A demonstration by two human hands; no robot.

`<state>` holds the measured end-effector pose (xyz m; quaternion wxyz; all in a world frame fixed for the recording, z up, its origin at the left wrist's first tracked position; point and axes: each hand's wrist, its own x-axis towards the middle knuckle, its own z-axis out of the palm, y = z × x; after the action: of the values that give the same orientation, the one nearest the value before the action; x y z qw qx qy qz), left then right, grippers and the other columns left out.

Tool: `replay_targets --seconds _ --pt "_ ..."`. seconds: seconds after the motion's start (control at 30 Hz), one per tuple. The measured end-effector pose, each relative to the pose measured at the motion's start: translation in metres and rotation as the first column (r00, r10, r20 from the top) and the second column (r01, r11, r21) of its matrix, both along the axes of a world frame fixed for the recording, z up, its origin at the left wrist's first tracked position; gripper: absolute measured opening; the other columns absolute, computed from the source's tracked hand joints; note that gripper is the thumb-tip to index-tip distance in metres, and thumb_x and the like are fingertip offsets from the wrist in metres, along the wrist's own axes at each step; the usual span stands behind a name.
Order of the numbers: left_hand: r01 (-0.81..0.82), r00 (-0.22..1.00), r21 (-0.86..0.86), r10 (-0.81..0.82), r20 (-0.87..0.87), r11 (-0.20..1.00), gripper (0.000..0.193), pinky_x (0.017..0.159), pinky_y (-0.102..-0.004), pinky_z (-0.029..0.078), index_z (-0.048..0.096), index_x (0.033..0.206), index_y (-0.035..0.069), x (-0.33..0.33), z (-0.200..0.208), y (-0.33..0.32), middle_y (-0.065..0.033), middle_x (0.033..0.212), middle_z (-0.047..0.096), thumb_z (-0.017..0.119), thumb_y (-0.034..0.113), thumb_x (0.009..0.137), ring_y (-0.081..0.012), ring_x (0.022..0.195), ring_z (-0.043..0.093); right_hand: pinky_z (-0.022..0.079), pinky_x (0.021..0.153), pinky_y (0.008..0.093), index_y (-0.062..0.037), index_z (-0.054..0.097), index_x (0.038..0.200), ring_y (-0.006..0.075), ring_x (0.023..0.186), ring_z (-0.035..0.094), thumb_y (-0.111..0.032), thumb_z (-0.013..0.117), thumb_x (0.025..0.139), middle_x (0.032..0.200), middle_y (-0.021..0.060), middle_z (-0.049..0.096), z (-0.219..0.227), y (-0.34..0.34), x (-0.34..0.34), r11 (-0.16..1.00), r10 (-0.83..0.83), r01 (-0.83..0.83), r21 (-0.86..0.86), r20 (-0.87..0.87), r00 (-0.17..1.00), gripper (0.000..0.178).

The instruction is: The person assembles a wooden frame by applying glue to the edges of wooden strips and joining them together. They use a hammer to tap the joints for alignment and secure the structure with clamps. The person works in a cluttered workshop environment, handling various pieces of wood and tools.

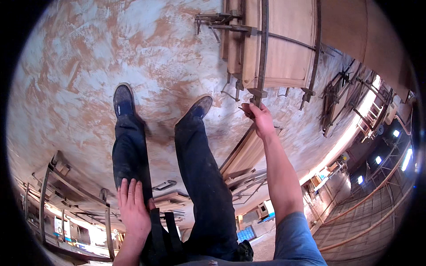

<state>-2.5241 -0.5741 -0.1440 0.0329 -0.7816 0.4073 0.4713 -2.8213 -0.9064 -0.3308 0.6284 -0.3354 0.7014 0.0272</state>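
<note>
My right hand (262, 119) reaches forward with its fingers closed around the near end of a long metal bar clamp (263, 53). Exactly which part of that end the fingers grip is partly hidden. The clamp's bar runs along a stack of wooden panels (284, 57), and its jaw (257, 93) sits at the panels' near edge. My left hand (133, 208) lies on my left leg in dark trousers, fingers stretched out and holding nothing.
More bar clamps (310, 66) grip the panels, and others (224, 22) stick out from their left side. Wooden boards (244, 155) lie by my right leg. A metal frame (75, 186) stands at lower left. Further clamps (341, 95) are piled at right.
</note>
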Motion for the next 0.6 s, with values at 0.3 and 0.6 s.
replay_targets --seconds 0.3,0.6 --pt "-0.059 0.996 0.041 0.062 -0.063 0.997 0.057 0.112 -0.0559 0.026 0.051 0.127 -0.006 0.003 -0.002 -0.007 -0.0228 0.133 0.051 0.065 0.019 0.078 -0.0433 0.133 0.037 0.049 0.09 0.0464 -0.0038 0.052 0.119 0.0263 0.102 0.059 -0.06 0.032 0.099 0.119 0.0132 0.061 0.003 0.014 -0.022 0.896 -0.411 0.386 0.217 0.084 0.908 0.063" --pt "-0.083 0.991 0.085 0.091 -0.094 0.993 0.057 0.113 -0.0537 0.027 0.049 0.13 -0.004 0.004 -0.003 -0.014 -0.0218 0.136 0.049 0.065 0.018 0.08 -0.0432 0.135 0.035 0.042 0.051 0.0288 -0.0015 0.055 0.099 0.0141 0.057 0.049 -0.061 0.032 0.097 0.064 -0.0016 0.053 -0.022 0.002 -0.022 0.475 -0.691 0.65 0.593 -0.206 0.693 0.063"
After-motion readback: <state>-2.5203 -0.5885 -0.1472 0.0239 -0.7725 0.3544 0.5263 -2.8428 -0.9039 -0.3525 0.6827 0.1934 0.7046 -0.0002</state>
